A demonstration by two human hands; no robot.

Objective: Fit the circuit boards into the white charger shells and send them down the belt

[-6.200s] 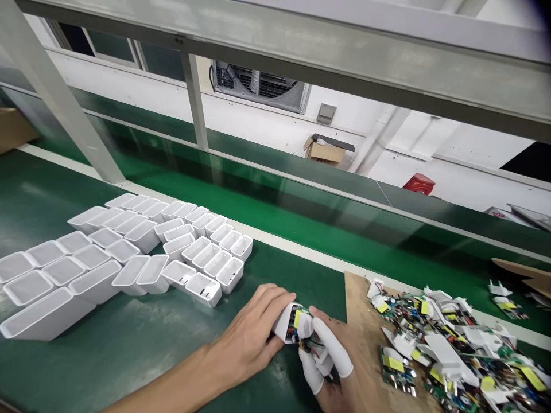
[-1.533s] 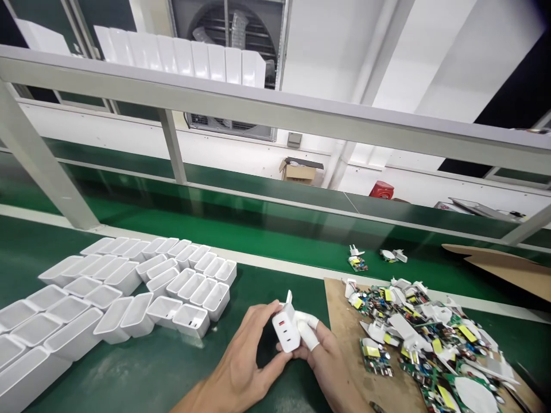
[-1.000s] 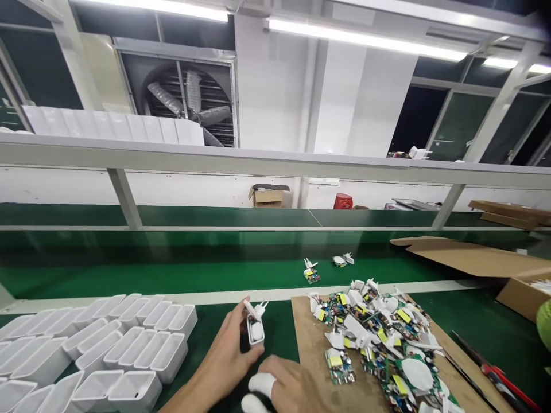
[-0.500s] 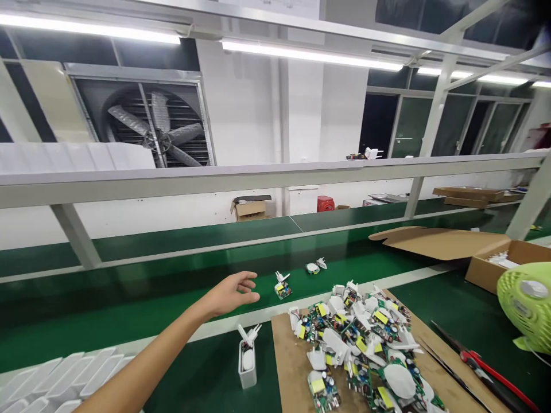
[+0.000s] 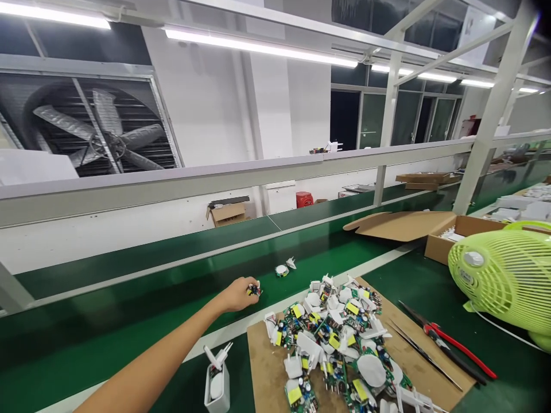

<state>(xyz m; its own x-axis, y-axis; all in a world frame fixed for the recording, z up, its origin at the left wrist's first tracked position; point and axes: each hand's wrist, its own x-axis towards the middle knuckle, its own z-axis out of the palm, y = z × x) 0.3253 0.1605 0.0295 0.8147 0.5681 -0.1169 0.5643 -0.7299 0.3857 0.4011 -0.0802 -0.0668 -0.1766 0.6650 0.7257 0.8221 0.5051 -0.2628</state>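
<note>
My left hand reaches over the green conveyor belt, its fingers closed round a small circuit board with coloured parts. Most of that board is hidden by the fingers. A little farther along the belt lies another board with a round white piece, and a white plug piece beside it. Nearer me, a large pile of circuit boards with white plug parts and yellow labels covers a brown cardboard sheet. Left of the sheet, an open white case stands upright with parts sticking out. My right hand is out of view.
Black tweezers lie on the cardboard's right side, with red-and-black handled pliers alongside. A lime-green fan and an open cardboard box are at the right. A metal rail runs across above the belt.
My left hand has closed on the circuit board that lay on the belt. The view has turned to the right, so the bench things appear farther left and the white cases at lower left are gone.
</note>
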